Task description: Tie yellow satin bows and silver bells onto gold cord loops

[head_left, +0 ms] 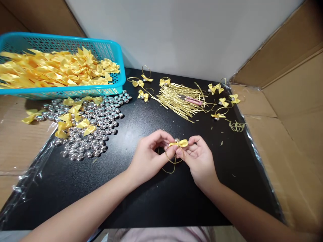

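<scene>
Over the near middle of the black tabletop, both hands pinch one yellow ribbon bow (182, 143). A small silver bell (177, 140) shows behind the bow, partly hidden by fingers. Thin gold cord (171, 172) loops below it. My left hand (151, 153) grips the bow's left side and the cord between thumb and fingers. From the other side my right hand (200, 158) closes thumb against fingers at the bow's knot; the exact contact is partly hidden.
A turquoise basket (121, 67) of yellow bows stands at the back left. Silver bells (85, 144) lie in front of it, some bows on top. Gold cord lengths (176, 101) lie at the back with a pink-handled tool (193, 101). Looped bows (143, 95) lie on both sides.
</scene>
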The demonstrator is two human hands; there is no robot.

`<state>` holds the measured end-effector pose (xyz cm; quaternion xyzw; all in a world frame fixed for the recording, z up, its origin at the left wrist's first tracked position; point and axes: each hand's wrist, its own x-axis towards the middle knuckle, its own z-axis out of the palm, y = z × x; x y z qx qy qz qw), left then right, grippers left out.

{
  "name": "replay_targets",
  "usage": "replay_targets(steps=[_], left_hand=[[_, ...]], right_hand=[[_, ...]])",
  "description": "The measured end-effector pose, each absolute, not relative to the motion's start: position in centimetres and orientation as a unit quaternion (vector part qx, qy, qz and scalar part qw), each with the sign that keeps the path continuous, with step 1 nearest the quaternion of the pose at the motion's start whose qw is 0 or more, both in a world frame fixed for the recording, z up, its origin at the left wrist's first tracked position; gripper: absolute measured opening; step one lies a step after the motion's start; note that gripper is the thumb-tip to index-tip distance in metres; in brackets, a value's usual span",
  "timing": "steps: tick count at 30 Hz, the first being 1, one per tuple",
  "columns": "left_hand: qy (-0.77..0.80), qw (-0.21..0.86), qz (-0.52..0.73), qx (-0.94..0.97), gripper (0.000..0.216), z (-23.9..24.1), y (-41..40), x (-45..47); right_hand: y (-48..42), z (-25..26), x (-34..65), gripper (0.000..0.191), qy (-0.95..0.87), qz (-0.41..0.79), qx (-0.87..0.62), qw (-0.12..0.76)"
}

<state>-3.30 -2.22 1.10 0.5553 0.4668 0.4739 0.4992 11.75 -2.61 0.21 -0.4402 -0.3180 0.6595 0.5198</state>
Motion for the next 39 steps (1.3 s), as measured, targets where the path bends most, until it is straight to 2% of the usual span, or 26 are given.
replay_targets(steps=[7, 12, 21, 31, 39], left_hand=[[0.456, 0.464, 0.453, 0.61, 0.009, 1.3, -2.1, -3.7], [0.443, 0.489, 0.447, 0.604, 0.009, 1.4, -2.1, -3.7], [0.428, 0.547, 0.449, 0.562, 0.011, 1.6, -2.1, -3.5], [0.431, 0.567, 0.438, 0.548, 0.008, 1.7, -2.2, -3.4], [0.446, 0.673, 0.437, 0.397, 0.025, 1.4, -2.2, -2.8]], right_hand=[[-2.5, 0.3, 12.0, 0.046, -0.276, 0.698, -0.435, 0.498], [-2.3, 0.3, 12.2, 0.04, -0.263, 0.716, -0.442, 0.473], [-1.9, 0.2, 13.0, 0.021, -0.436, 0.664, -0.417, 0.442], [-2.2, -0.3, 12.6, 0.013, -0.449, 0.612, -0.421, 0.497], [-2.4, -0.8, 12.7, 0.018, -0.516, 0.538, -0.411, 0.525]])
